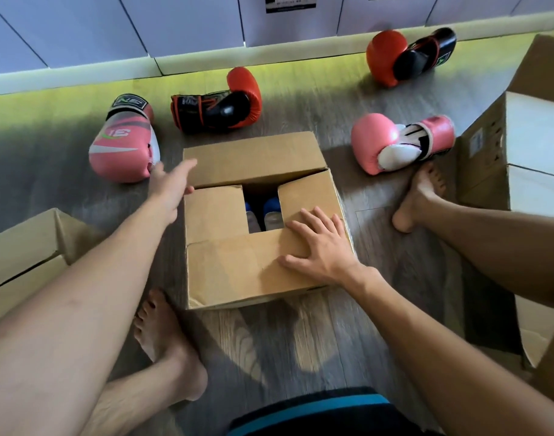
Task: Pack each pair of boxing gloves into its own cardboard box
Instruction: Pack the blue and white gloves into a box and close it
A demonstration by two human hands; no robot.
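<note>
**One pair boxed, two pairs still loose**

Just left of my left hand (170,187) lies a pink glove (124,146). That hand's fingers are stretched out at the far flap and grip nothing. Between my hands sits the middle box (253,269), its flaps nearly folded over a blue pair (271,205). My right hand (319,250) presses flat, fingers spread. Beyond my hands, two red gloves (219,102) and the second pink glove (401,143) wait. I judge the job about a third done.

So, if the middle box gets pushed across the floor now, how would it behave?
Probably slides easily: the box sits flat on the smooth floor. Likely light, holding only gloves. Its untaped flaps may spring up once the right hand lifts.
</note>
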